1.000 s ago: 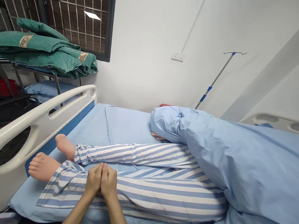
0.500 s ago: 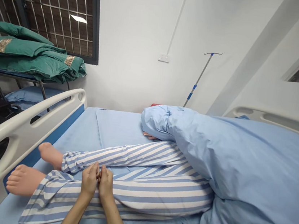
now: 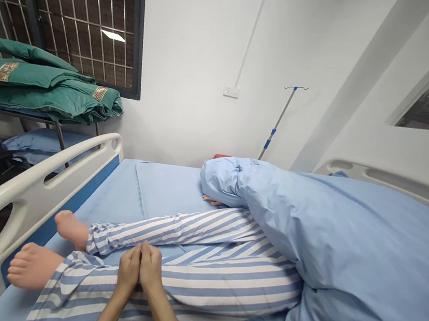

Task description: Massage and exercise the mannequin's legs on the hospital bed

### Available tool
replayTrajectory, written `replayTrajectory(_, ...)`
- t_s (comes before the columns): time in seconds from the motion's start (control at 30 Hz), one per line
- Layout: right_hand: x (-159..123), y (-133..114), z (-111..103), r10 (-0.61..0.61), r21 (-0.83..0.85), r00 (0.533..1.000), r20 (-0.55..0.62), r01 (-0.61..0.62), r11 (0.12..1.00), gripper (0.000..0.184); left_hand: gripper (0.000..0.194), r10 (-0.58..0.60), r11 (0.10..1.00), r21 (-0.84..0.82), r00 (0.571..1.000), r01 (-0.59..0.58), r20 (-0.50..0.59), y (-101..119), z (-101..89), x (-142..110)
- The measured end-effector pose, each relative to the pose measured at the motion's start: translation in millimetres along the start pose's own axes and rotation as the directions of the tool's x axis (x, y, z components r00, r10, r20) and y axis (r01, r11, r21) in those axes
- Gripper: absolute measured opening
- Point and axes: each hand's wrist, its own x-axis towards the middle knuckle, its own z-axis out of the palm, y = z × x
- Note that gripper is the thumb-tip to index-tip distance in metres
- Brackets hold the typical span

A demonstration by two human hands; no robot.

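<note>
Grip state: the left hand [image 3: 129,269] and right hand [image 3: 151,270] are curled into loose fists and appear to meet along their thumb sides. No object shows in either grip. Contact with the cloth below cannot be confirmed.

Location: the blue-and-white striped fabric trousers [image 3: 231,282] are worn by a figure lying on the bed with a light-blue sheet [image 3: 173,176]. Both hands are over the near trouser leg, below the knee.

Possible faults and causes:
1. Pressure on the shin. Probable cause: the hands are lowered while the fingers remain curled.
2. Bunched or twisted cloth. Probable cause: a pull on the loose near cuff, which is spread wide beside the bare pink near foot [image 3: 34,266].
3. Quilt slippage. Probable cause: the thick light-blue quilt [image 3: 364,241] is heaped over the hips and hangs over the near edge; its weight could drag it down.
4. Foot contact with the white plastic footboard with a blue panel [image 3: 24,199]. Probable cause: the figure slides toward that end.

Change from half a second ago: the hands then show a slight gap at the knuckles; now the gap is closed. The scene sits slightly lower in view. Trousers, feet and quilt keep the same arrangement.
</note>
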Motion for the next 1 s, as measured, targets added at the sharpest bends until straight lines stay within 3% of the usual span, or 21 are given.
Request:
replayTrajectory(0.17, -3, -13, -8, -0.078, -0.049, 0.995, 0.067, 0.081, 0.995, 0.038, 0.043, -0.005, 1.0, -0.001, 0.999, 0.005, 0.049, 0, -0.7, -1)
replayTrajectory(0.37, -7, 8, -6, -0.093, -0.079, 0.995, 0.034, 0.095, 0.992, 0.041, 0.041, -0.005, 1.0, -0.012, 0.996, 0.006, 0.088, -1, -2.2, -1)
replayTrajectory(0.5, -5, 11, -8, -0.078, 0.002, 0.996, 0.04, 0.078, 0.997, 0.044, 0.041, -0.06, 0.996, -0.057, 0.994, 0.065, 0.094, -1, -0.7, 1)
replayTrajectory(0.8, -2, 10, -14, -0.058, 0.145, 0.998, 0.015, 0.055, 0.988, 0.046, 0.042, -0.088, 0.962, -0.256, 0.996, 0.094, 0.035, 32, 12.7, 2)
replayTrajectory(1.0, -1, 16, -13, 0.028, 0.146, 0.998, -0.06, -0.019, 0.989, 0.043, 0.041, -0.095, 0.994, -0.048, 0.995, 0.095, -0.001, 10, 17.7, -5)
